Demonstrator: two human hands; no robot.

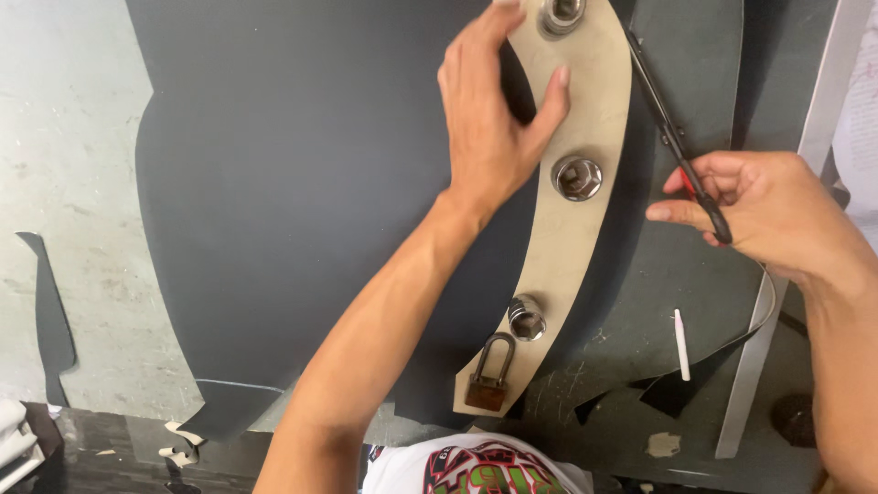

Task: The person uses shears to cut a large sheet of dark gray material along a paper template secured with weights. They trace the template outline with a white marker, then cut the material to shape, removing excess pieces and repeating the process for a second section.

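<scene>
A curved, tan template [574,220] lies on a large sheet of dark material [302,183] that covers most of the worktop [73,183]. The template runs from the far edge of the worktop down toward the near edge. Three shiny metal sockets stand on it as weights: one at the far end [561,14], one in the middle [577,177] and one lower down [527,317]. A brown padlock [489,377] lies on its near tip.

The left hand [494,119] presses flat on the upper part of the template, fingers spread, thumb resting on the tan surface between the two upper sockets. The right hand [764,215] is closed around the red handles of a pair of scissors [677,146], whose dark blades point toward the far edge and run close along the template's right-hand curve.

A white marking stick [681,345] lies loose on the worktop to the right of the template, near offcuts of dark sheet [672,389]. A pale metal bar [786,274] stands along the right side.

Risks, as a judgement: the weights are only resting, so a nudge from the scissors or the wrist could shift the template and spoil the cut line. The left thumb sits near the blades' path and could be nicked. A socket could roll off if the template lifts.
</scene>
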